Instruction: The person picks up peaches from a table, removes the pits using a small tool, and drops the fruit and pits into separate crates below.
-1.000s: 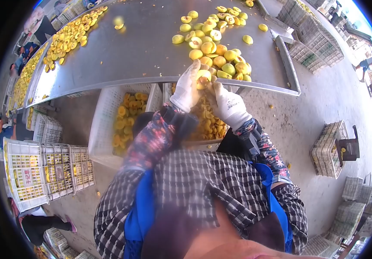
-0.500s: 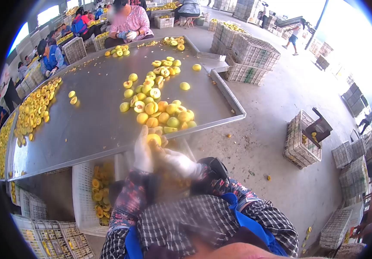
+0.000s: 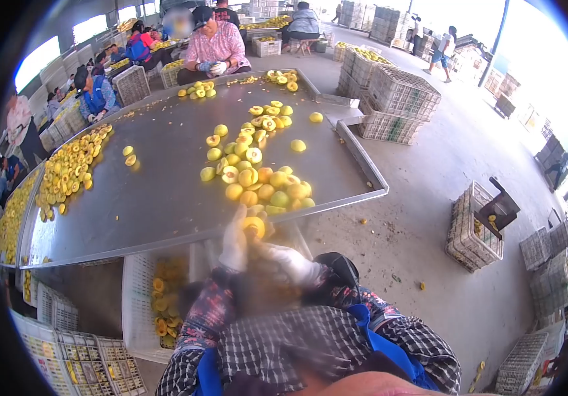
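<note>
My left hand (image 3: pixel 234 245), in a white glove, grips a yellow peach half (image 3: pixel 253 228) at the near edge of the metal table (image 3: pixel 158 198). The cut face of the half, with a round hollow, is turned up toward me. Just below and to the right, my right hand (image 3: pixel 292 262), also gloved, is closed with its fingertips close to the fruit. Blur hides what those fingers hold, if anything. Beyond my hands lies a pile of yellow-green peaches (image 3: pixel 267 188), some whole-looking and some cut open.
Many peach halves (image 3: pixel 69 168) are heaped at the table's left. A white crate (image 3: pixel 140 297) below the edge holds more halves. Stacked crates (image 3: pixel 399 96) stand beyond the right corner; another crate (image 3: pixel 472 231) sits on the floor. A person (image 3: pixel 217 49) works across the table.
The whole view has shifted, so the table and hands appear farther right and lower. The peach half in my left hand now shows its hollow more plainly. Both hands stay close together.
</note>
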`<state>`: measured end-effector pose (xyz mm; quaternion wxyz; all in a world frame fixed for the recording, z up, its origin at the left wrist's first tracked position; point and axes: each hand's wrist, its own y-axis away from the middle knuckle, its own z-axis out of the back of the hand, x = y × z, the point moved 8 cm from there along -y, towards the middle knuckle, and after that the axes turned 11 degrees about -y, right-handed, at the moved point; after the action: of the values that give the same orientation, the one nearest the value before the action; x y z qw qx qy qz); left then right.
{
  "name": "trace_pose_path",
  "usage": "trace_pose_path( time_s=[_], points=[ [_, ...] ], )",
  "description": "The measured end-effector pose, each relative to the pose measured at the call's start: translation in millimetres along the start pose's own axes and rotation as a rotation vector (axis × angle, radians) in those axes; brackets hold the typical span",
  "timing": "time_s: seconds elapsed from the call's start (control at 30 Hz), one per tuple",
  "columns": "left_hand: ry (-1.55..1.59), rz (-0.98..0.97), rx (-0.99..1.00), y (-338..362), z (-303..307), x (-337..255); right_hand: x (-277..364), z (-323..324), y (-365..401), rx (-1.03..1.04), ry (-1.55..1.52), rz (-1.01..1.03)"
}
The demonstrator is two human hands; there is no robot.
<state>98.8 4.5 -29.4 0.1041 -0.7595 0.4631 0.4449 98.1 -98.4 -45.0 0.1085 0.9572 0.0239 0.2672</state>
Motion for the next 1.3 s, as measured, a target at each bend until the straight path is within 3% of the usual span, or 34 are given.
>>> trace_pose_path(
  time_s=[0.07, 0.2, 0.23, 0.27, 0.33, 0.4, 0.43, 0.5, 0.57, 0.6, 0.67, 0.73, 0.8, 0.87, 0.93, 1.0, 1.07, 1.13, 1.17, 1.2, 1.27, 1.3],
  points=[
    [-0.106, -0.101, 0.096, -10.4, 12.5, -0.9, -1.3, 3.8, 3.4, 0.036, 0.012, -0.025],
    [-0.317, -0.329, -0.156, -0.2, 66.8, -40.8, 0.0, 9.9, 30.7, -0.012, 0.053, -0.094],
    [-0.45, -0.363, -0.187, 0.4, 89.5, -54.8, 3.9, 15.4, 32.4, -0.068, 0.37, -0.015],
    [-0.586, -0.391, -0.207, 3.5, 117.4, -71.6, 3.1, 46.0, 23.2, -0.125, 0.942, 0.049],
    [-1.36, -0.286, -0.514, 16.6, 178.3, -106.2, -0.6, 47.9, 22.0, -0.138, 1.508, 0.0],
    [-2.085, -0.397, -0.836, 51.8, 165.6, -141.2, -24.1, 82.4, 12.8, 0.012, 1.556, 0.094],
    [-2.157, -0.359, -0.952, 55.8, 158.9, -149.9, -29.4, 88.4, 9.0, 0.037, 1.557, 0.104],
    [-2.014, -0.389, -0.735, 26.6, 150.0, -150.6, -35.1, 95.1, 1.3, 0.039, 1.535, 0.082],
    [-1.876, -0.425, -0.476, -8.5, 130.3, -139.2, -30.6, 76.6, 1.4, 0.094, 1.545, 0.203],
    [-1.811, -0.456, -0.324, -30.9, 113.3, -127.1, -24.1, 52.0, 10.6, 0.172, 1.578, 0.369],
    [-1.897, -0.627, -0.151, -67.0, 75.0, -105.2, -18.9, 36.3, 14.2, 0.202, 1.644, 0.412],
    [-1.987, -0.581, -0.023, -112.2, 59.8, -77.4, -18.7, 35.5, 14.7, 0.19, 1.687, 0.382],
    [-2.04, -0.461, 0.051, -147.8, 60.8, -54.4, -20.5, 44.7, 15.8, 0.154, 1.678, 0.339],
    [-2.047, -0.242, 0.056, -168.4, 63.4, -44.2, -22.9, 47.0, 17.4, 0.175, 1.669, 0.421],
    [-2.068, -0.231, 0.065, -180.0, 65.3, -41.2, -31.4, 54.0, 14.2, 0.279, 1.87, 0.507],
    [-2.04, -0.354, 0.117, -186.3, 71.3, -41.6, -49.8, 64.5, 9.3, 0.488, 2.237, 0.623],
    [-1.968, -0.356, 0.07, -171.7, 66.4, -56.5, -46.1, 59.0, 4.5, 0.448, 2.221, 0.558],
    [-1.839, -0.22, -0.055, -142.8, 63.6, -68.5, -26.7, 60.1, 3.6, 0.144, 1.776, 0.319],
    [-1.618, -0.235, -0.148, -152.0, 87.2, -66.7, -21.7, 59.0, 4.0, 0.041, 1.656, 0.212],
    [-1.109, -0.102, -0.071, -167.9, 111.6, -50.3, -17.3, 58.0, 5.1, -0.043, 1.574, 0.13],
    [-0.245, -0.053, 0.019, -122.9, 98.5, -52.2, -6.4, 56.2, 7.4, -0.192, 1.44, 0.049],
    [-0.132, -0.043, 0.089, -105.3, 92.3, -52.9, 2.5, 51.8, 5.9, -0.248, 1.411, 0.11]
  ],
)
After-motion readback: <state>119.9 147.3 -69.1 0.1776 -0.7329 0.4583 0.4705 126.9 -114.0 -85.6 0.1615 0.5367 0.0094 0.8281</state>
